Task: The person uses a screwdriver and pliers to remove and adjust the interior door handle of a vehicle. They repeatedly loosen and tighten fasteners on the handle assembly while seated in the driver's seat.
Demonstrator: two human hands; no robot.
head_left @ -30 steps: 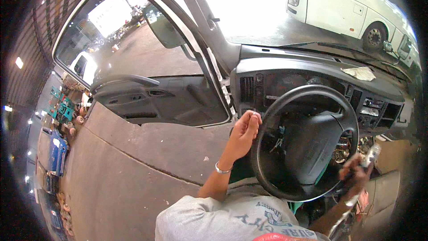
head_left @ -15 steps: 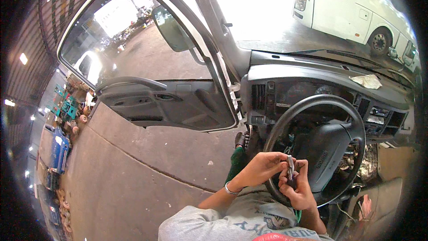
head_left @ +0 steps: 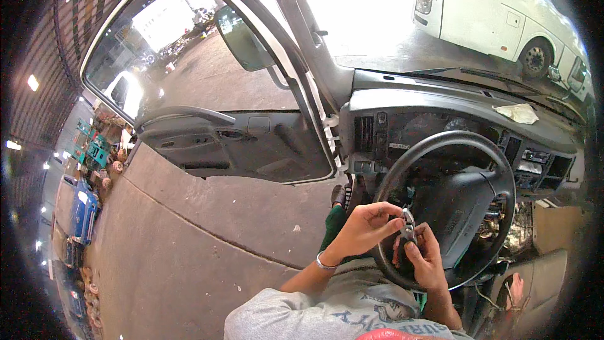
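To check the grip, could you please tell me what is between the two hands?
In the head view, a small metal tool is between the left hand and right hand.

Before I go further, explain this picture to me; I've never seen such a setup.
No machine hands here: just a bare left hand and right hand. The camera is worn on the person's head, looking down; its wide lens bends straight edges. The right hand holds a small metal tool in front of the steering wheel. The left fingers are at its upper end, though whether they grip it is unclear. On the dashboard lies a pale sheet.
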